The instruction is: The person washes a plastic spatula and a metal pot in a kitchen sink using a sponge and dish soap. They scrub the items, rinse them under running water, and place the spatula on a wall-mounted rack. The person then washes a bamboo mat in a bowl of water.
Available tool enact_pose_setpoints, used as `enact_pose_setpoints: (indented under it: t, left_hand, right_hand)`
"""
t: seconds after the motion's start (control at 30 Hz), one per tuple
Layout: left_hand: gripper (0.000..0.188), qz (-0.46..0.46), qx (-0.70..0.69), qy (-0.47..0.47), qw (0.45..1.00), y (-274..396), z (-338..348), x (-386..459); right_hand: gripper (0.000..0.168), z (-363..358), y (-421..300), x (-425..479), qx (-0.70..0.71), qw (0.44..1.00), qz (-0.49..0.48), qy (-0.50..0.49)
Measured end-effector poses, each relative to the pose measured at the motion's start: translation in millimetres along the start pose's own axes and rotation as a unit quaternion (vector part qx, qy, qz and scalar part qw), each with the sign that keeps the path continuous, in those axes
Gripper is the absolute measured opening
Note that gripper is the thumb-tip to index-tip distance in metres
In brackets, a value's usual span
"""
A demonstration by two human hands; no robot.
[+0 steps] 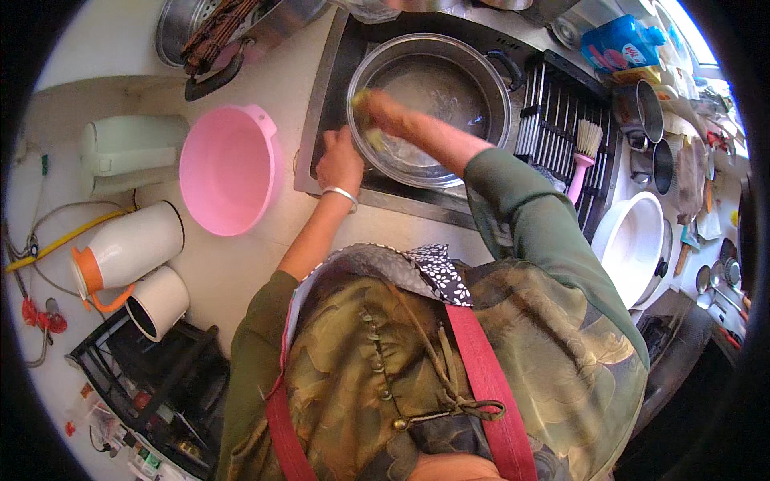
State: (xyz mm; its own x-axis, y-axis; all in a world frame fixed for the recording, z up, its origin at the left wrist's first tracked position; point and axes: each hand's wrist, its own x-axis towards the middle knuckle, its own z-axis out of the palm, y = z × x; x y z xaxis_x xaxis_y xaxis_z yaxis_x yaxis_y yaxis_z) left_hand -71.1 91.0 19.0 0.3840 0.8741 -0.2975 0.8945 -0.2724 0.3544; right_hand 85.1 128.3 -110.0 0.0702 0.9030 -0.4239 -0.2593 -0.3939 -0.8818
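Observation:
A wide stainless steel pot [457, 78] with a black side handle sits in the kitchen sink [328, 72], with shallow water in its bottom. My left hand [341, 159], below a silver bangle, is closed at the pot's left side, opposite the visible handle; whatever it grips there is covered by the fingers. Inside the pot, against the left wall, my right hand [385, 114] holds a yellow-green sponge or cloth [362, 99]. Both hand and cloth are blurred.
Left of the sink stand a pink basin [225, 171], a thermos jug [135, 246], a cream mug [157, 303] and a pale green appliance [135, 150]. To the right, a drying rack [544, 114] carries a pink-handled brush [582, 159], beside a white basin [628, 249] and a blue bottle [619, 45].

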Motion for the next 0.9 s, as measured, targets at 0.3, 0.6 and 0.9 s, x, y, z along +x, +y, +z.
enact_pose_setpoints:
  t: [0.3, 0.6, 0.9]
  left_hand:
    - [0.029, -0.01, -0.007, 0.027, 1.0, -11.1, 5.2, -1.4]
    - [0.027, 0.002, -0.008, 0.022, 1.0, -5.5, 4.0, 2.5]
    - [0.024, -0.015, -0.002, 0.018, 1.0, -6.1, 2.7, 0.0]
  right_hand:
    - [0.021, -78.6, -77.9, 6.6, 0.489, 0.696, -0.078, 0.52]
    - [0.013, -141.6, 0.8, 42.0, 0.466, 0.687, -0.16, 0.534]
    - [0.023, 50.6, -0.3, 26.0, 0.132, 0.949, -0.055, 0.282]
